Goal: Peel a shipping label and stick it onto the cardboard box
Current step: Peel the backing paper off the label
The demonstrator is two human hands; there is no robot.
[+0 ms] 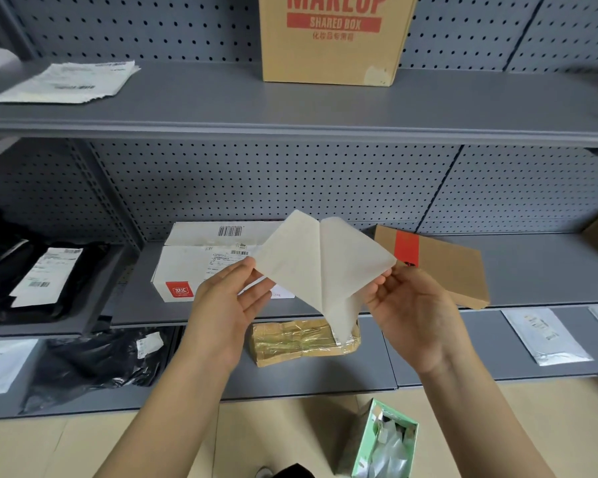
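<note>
I hold a shipping label (321,263) up in front of the middle shelf, its pale back side facing me. It has split into two sheets that spread apart like a V and stay joined at the lower corner. My left hand (228,305) pinches the left sheet's corner between thumb and fingers. My right hand (415,312) pinches the right sheet's corner. A tall cardboard box (332,53) printed "MAKEUP SHARED BOX" stands on the top shelf, above and behind the label. A flat cardboard box (449,267) with a red stripe lies on the middle shelf just behind my right hand.
A white carton (201,267) with barcodes sits behind my left hand. A tape-wrapped brown parcel (290,343) lies on the low shelf. Black mailer bags (45,277) fill the left shelves. Loose label sheets (69,81) lie top left. A green bin (384,443) of scraps stands on the floor.
</note>
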